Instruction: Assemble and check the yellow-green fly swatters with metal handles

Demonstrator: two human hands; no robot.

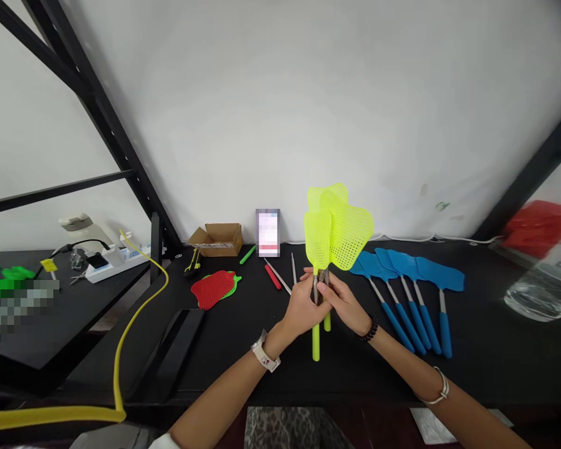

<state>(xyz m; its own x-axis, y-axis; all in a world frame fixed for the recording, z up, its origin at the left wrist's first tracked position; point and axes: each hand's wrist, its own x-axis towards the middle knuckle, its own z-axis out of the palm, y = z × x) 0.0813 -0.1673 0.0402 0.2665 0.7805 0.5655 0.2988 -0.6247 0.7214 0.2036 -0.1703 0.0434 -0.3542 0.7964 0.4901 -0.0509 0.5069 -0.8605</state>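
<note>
Several yellow-green fly swatters (352, 232) stand upright in front of me, their perforated heads fanned out and overlapping. My left hand (303, 305) is closed around their metal shafts just below the heads. Pressed against it from the right, my right hand (348, 304) also grips the shafts, fingers wrapped round them. Two yellow-green handles (316, 342) hang down beneath my hands. To the right lie several blue fly swatters (404, 265) in a fan, heads away from me. A red swatter head (214, 288) rests on a green one (236, 284) at the left.
Behind are an open cardboard box (222, 240), a phone-like screen (268, 234), a green handle (247, 254), a red handle (272, 277) and bare metal rods (293, 268). A yellow strap (143, 305) crosses the left side. A clear plastic bottle (545, 284) lies far right.
</note>
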